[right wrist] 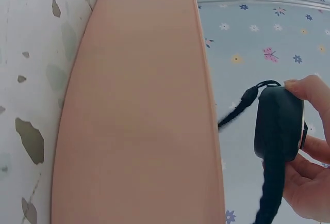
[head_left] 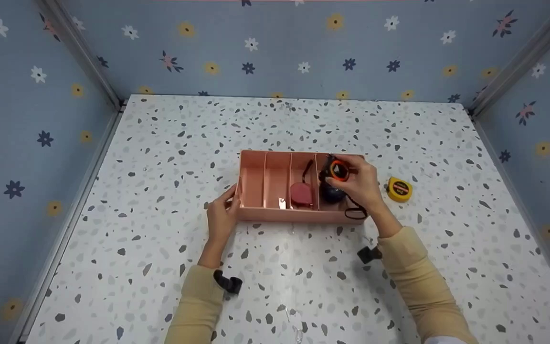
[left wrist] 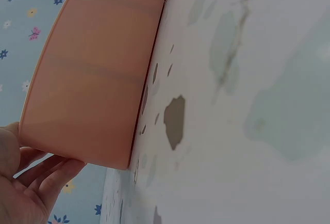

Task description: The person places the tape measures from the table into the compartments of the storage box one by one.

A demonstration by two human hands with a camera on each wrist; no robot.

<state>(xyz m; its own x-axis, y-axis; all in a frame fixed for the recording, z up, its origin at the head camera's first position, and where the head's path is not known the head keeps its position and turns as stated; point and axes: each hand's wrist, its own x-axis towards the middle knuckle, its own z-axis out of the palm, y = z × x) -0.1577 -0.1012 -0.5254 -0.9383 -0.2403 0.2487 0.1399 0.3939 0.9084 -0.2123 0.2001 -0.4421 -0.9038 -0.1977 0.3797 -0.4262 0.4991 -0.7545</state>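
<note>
My right hand (head_left: 362, 184) pinches a black tape measure (head_left: 328, 165) with an orange ring on its face, over the rightmost compartment of a pink divided box (head_left: 299, 216). In the right wrist view the held tape measure (right wrist: 278, 123) shows its dark side, with braided cords at top and bottom. A dark round object (head_left: 332, 194) is partly hidden beneath it. A pink tape measure (head_left: 301, 193) with a black strap lies one compartment to the left. My left hand (head_left: 222, 215) grips the box's left end, thumb and fingers at its wall (left wrist: 93, 79).
A yellow tape measure (head_left: 399, 189) lies on the speckled white table (head_left: 170, 143), right of the box. The two left compartments (head_left: 252, 181) show bare bottoms. Flower-patterned panels (head_left: 275, 48) enclose the table at the back and sides.
</note>
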